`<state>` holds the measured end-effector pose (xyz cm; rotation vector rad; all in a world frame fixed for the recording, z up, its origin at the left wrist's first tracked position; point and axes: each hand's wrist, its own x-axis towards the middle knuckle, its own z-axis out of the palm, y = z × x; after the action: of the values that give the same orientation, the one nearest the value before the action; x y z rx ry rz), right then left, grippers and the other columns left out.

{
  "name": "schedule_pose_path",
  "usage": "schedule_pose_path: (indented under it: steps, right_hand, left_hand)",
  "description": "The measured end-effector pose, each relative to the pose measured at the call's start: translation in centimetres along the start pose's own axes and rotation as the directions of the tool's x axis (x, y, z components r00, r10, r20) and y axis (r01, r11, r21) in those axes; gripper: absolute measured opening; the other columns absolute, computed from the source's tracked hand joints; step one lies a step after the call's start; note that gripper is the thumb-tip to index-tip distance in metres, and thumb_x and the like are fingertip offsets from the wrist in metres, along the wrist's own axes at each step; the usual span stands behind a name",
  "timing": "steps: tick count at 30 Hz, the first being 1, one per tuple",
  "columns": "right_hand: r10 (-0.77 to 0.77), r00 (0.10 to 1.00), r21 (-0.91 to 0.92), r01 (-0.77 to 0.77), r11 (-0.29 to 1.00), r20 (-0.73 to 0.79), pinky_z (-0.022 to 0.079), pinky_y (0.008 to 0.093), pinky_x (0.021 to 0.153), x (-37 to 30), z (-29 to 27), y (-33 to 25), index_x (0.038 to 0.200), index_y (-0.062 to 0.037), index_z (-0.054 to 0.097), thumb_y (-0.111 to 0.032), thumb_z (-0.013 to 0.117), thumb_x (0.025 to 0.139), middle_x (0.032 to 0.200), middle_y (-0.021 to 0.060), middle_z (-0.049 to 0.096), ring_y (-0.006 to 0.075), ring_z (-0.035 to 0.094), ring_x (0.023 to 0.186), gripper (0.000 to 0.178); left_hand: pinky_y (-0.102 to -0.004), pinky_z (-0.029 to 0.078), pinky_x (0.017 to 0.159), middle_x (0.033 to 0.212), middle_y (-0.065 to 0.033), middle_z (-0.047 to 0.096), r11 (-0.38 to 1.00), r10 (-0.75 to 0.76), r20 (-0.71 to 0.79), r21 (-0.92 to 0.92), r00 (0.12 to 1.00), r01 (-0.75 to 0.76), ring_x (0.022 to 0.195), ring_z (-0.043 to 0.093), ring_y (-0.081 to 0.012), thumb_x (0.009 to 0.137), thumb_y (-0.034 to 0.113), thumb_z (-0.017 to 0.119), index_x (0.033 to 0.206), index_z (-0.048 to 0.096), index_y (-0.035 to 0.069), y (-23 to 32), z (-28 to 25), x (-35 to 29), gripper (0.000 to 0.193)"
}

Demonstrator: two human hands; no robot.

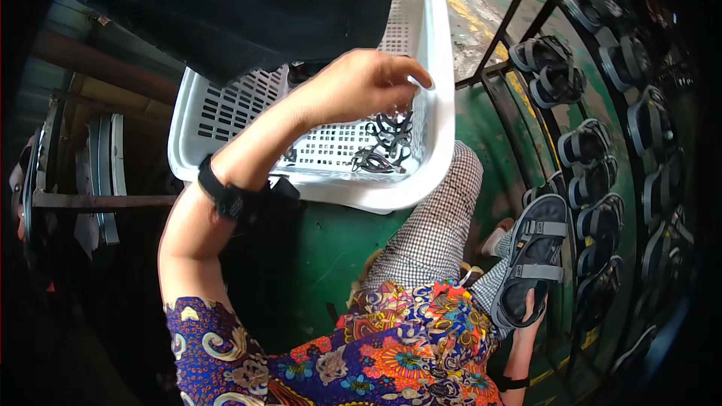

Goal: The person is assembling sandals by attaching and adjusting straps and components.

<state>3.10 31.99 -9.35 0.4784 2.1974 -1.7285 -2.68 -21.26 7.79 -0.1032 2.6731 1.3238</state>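
Observation:
My left hand [368,86] hangs over a white plastic basket [436,37], its fingers loosely bent and apart, with nothing visible in them. Beneath it, several thin dark strap pieces [383,146] lie tangled on the basket's slotted bottom. At the lower right, my right hand [529,319] grips a grey and black sandal [526,263] by the heel end. The thumb shows inside the heel opening, while most of the other fingers are hidden behind the sandal. Two grey straps cross the sandal, which is held upright beside my leg.
A dark rack [500,105] on the right carries rows of similar sandals [587,143]. Dark sheet material [248,7] overhangs the basket's far left part. Metal framing [113,201] with upright flat pieces [105,173] stands at left. The floor [331,248] is green.

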Motion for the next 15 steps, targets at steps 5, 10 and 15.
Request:
schedule_pose_path:
  steps: [5,10,15]
  right_hand:
    - [0.111,0.994,-0.102,-0.112,0.988,-0.015,0.042,0.0304,0.09,-0.3,2.0,-3.5,0.129,0.0029,0.045,-0.015,0.062,0.087,0.119,0.0114,0.055,0.0204,0.054,0.104,0.049]
    - [0.008,1.0,-0.418,0.005,0.908,0.03,0.041,0.0298,0.089,-0.7,3.2,-5.5,0.128,0.0049,0.044,-0.015,0.062,0.087,0.117,0.0121,0.056,0.0195,0.054,0.103,0.049]
    - [0.162,0.987,-0.47,-0.141,0.871,0.004,0.041,0.0305,0.091,0.0,2.7,-5.4,0.128,0.0053,0.045,-0.014,0.059,0.087,0.115,0.0127,0.057,0.0199,0.054,0.103,0.047]
  left_hand:
    - [-0.0403,0.051,0.074,0.088,-0.0102,0.068,0.813,-0.092,0.258,0.576,0.962,-0.077,0.08,0.066,-0.0272,0.083,0.024,0.058,0.092,0.068,0.011,-14.9,-0.2,4.9,0.019]
    - [-0.0431,0.051,0.075,0.095,-0.0121,0.067,0.735,-0.413,0.546,0.673,0.729,-0.087,0.091,0.064,-0.031,0.077,0.015,0.054,0.094,0.069,0.011,-22.5,8.1,7.3,0.023]
    - [-0.0422,0.053,0.07,0.088,-0.0118,0.068,0.83,-0.219,0.64,0.52,0.737,-0.204,0.085,0.066,-0.0312,0.075,0.011,0.056,0.087,0.069,0.009,-27.8,15.9,3.8,0.017]
